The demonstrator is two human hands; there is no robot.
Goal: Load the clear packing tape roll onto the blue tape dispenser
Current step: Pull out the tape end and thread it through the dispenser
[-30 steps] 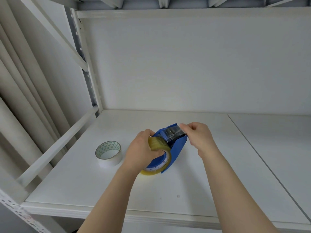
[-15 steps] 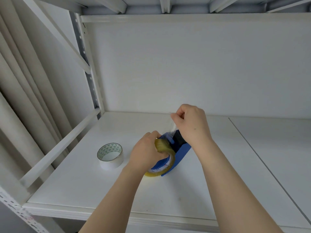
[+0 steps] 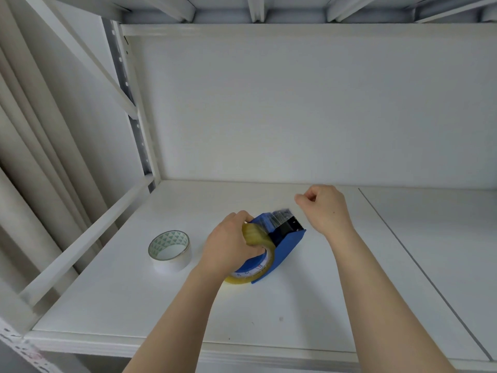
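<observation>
The blue tape dispenser [image 3: 288, 243] lies on the white shelf [image 3: 269, 319], a little left of its middle. The clear, yellowish packing tape roll [image 3: 256, 234] sits on the dispenser's hub. My left hand [image 3: 228, 246] wraps over the roll from the left, with fingers in its core. A strip of clear tape [image 3: 277, 216] runs from the roll over the top to the black toothed cutter [image 3: 293, 226]. My right hand [image 3: 325, 208] hovers just behind and right of the cutter, fingers curled into a loose fist, apart from the dispenser; I see nothing in it.
A second roll of tape [image 3: 170, 251], white with a green-patterned core, stands left of my left hand. A slanted white rail [image 3: 88, 232] borders the shelf's left side. The back wall [image 3: 295, 117] is close behind. A seam [image 3: 419, 267] divides off the right panel.
My right hand pulled the tape end up off the dispenser, then moved right and back away from it. The strip now rests over the cutter. My left hand has stayed on the roll.
</observation>
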